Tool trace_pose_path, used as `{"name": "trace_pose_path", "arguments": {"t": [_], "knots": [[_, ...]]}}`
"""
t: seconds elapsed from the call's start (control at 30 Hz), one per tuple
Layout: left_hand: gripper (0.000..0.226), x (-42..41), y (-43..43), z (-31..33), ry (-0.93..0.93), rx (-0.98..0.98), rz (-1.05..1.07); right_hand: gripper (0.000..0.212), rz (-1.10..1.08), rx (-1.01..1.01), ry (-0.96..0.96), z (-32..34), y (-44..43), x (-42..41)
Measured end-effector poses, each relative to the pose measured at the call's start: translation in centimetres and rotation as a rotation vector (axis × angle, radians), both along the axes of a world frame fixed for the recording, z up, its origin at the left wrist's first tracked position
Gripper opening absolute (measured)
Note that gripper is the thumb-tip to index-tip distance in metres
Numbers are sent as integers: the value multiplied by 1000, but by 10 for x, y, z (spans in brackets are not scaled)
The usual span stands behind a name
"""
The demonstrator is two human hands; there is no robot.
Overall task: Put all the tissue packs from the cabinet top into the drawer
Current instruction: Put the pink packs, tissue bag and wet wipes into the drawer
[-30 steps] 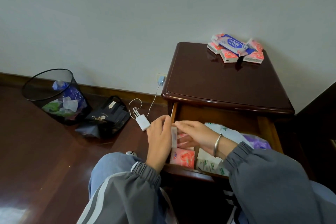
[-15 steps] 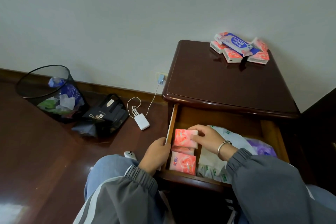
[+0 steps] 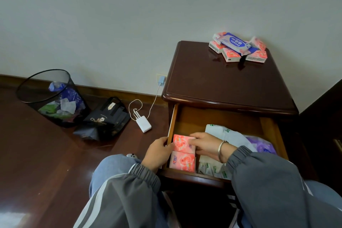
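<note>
Dark wood cabinet point(image 3: 222, 83) by wall point(image 3: 129, 15), drawer point(image 3: 212, 118) open; right grip point(image 3: 205, 143) pinches pink tissue pack point(image 3: 182, 144) at drawer's front-left corner; left grip point(image 3: 159, 151) curls on drawer's left side. Loose pile point(image 3: 238, 46) at cabinet top's far-right corner may scatter if grabbed carelessly.

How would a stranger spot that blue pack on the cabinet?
Find the dark wooden cabinet by the wall. At its far right corner sits a heap of pink tissue packs; the blue pack lies on top, the only blue-and-white one.
</note>
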State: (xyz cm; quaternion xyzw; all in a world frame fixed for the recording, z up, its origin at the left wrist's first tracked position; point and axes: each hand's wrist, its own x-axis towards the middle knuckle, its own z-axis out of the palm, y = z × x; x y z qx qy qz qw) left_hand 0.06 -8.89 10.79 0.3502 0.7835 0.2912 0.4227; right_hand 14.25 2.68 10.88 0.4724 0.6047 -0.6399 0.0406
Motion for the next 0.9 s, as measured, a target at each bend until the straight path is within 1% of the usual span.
{"name": "trace_pose_path", "arguments": {"t": [0.03, 0.07, 0.1, 0.17, 0.27, 0.3, 0.37, 0.5, 0.6, 0.7, 0.77, 0.83, 0.9], "knots": [[21, 0, 0, -1, 6, 4, 2, 25, -89, -140, 70, 2, -2, 0], [20, 0, 1, -2, 12, 8, 4, 28, -163, -230, 114, 5, -3, 0], [19, 0, 1, -2, 23, 10, 5, 36, -226, -286, 127, 7, -3, 2], [20, 1, 1, -1, 36, 14, 9, 49, -295, -331, 83, 11, -3, 4], [29, 2, 1, -1, 36, 18, 28, 54, -248, -417, -23, 20, -8, 9], [31, 2, 0, -1, 35, 20, 34, 57, -227, -470, -20, 22, -12, 9], [32, 3, 0, -1, 41, 30, 44, 64, -254, -549, 31, 22, -20, 7], [35, 5, 0, 1, 55, 36, 51, 64, -341, -585, 102, 22, -30, 1], [40, 5, 0, 2, 43, 41, 66, 69, -332, -607, 114, 24, -27, 8], [42, 5, -1, 3, -7, 37, 97, 76, -310, -552, 87, 29, -24, 18], [38, 3, 0, 4, -54, 25, 111, 74, -268, -474, 117, 33, -15, 28], [30, 0, 2, 7, -110, 4, 100, 64, -213, -364, 166, 42, 0, 45], [32, -7, 6, 14, -99, -8, 68, 44, -193, -169, 198, 56, 21, 65]]}}
